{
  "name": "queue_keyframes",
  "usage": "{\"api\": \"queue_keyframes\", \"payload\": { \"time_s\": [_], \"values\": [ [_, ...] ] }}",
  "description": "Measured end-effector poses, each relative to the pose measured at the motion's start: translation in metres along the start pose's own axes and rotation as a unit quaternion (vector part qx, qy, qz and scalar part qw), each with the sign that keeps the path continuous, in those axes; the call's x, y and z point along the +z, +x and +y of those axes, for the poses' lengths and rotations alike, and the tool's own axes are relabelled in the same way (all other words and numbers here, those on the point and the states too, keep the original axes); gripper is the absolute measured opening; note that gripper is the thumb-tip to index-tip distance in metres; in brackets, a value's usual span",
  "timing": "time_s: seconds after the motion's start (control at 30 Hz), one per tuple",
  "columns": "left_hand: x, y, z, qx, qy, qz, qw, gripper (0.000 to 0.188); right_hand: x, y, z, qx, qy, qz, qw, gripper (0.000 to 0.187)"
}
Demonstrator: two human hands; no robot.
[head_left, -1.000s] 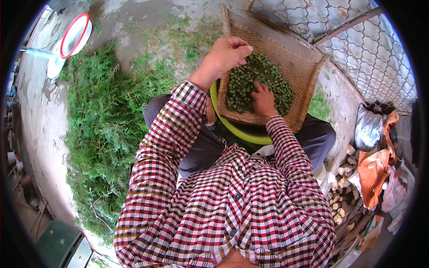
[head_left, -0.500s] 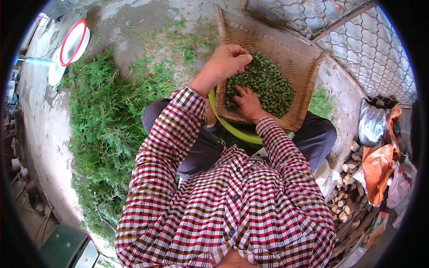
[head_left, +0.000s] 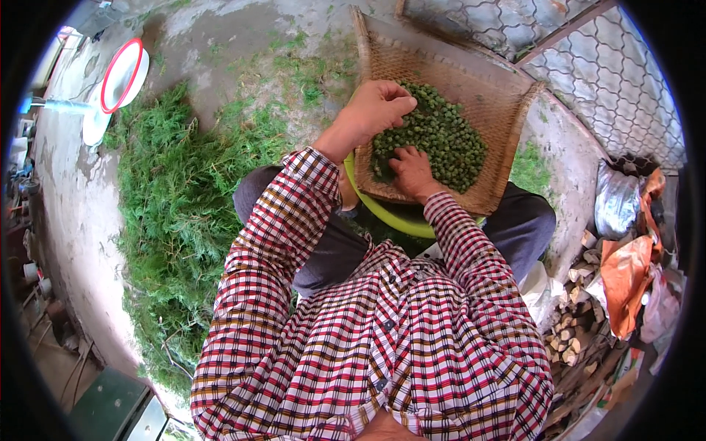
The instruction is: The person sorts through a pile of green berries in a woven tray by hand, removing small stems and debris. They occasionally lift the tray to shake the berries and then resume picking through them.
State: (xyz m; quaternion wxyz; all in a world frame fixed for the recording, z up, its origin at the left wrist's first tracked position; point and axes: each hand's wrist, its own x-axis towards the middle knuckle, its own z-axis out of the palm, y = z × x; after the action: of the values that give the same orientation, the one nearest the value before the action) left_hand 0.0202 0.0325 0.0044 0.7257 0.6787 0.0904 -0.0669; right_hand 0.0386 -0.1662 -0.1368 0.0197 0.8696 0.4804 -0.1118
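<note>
A woven basket tray tilts across my lap, holding a heap of small round green cones. Over the heap's left side, my left hand is raised, thumb and fingers pinched together. Whatever sits in that pinch is too small to make out. My right hand rests at the heap's near edge with its fingers curled in among the cones; the fingertips are partly hidden. Beneath the tray shows the rim of a yellow-green basin, between my knees.
A large pile of cut green conifer branches lies on the ground to my left. Beyond it stands a white basin with a red rim. Chopped firewood and an orange plastic bag are at the right, near wavy-patterned paving.
My right hand's fingers have drawn in from a more spread pose and curled at the cones. My left hand has dropped slightly, still pinched.
</note>
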Motion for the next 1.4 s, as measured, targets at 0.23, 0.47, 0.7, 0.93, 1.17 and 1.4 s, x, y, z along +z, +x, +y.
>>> {"api": "queue_keyframes", "payload": {
  "time_s": [0.23,0.47,0.7,0.93,1.17,1.4],
  "values": [
    [0.003,0.000,0.006,-0.010,0.019,0.008,1.000,0.025,-0.002,0.003,0.000,0.036,-0.022,-0.046,0.998,0.019],
    [0.003,0.001,-0.008,-0.006,0.015,-0.019,1.000,0.025,-0.014,0.006,0.007,0.048,-0.092,-0.103,0.989,0.017],
    [0.005,-0.002,0.001,-0.013,0.040,-0.017,0.999,0.024,-0.011,-0.015,0.059,0.104,-0.201,-0.089,0.970,0.016],
    [0.006,0.000,-0.001,-0.007,0.033,-0.036,0.999,0.025,-0.034,-0.034,0.103,0.230,-0.168,0.017,0.958,0.021],
    [0.007,-0.001,-0.005,-0.016,0.046,-0.035,0.998,0.026,-0.017,-0.004,0.013,0.082,0.292,-0.092,0.949,0.045],
    [0.007,0.000,-0.006,-0.009,0.039,-0.036,0.999,0.026,0.023,0.012,-0.003,0.066,0.306,-0.136,0.940,0.047]
  ]
}}
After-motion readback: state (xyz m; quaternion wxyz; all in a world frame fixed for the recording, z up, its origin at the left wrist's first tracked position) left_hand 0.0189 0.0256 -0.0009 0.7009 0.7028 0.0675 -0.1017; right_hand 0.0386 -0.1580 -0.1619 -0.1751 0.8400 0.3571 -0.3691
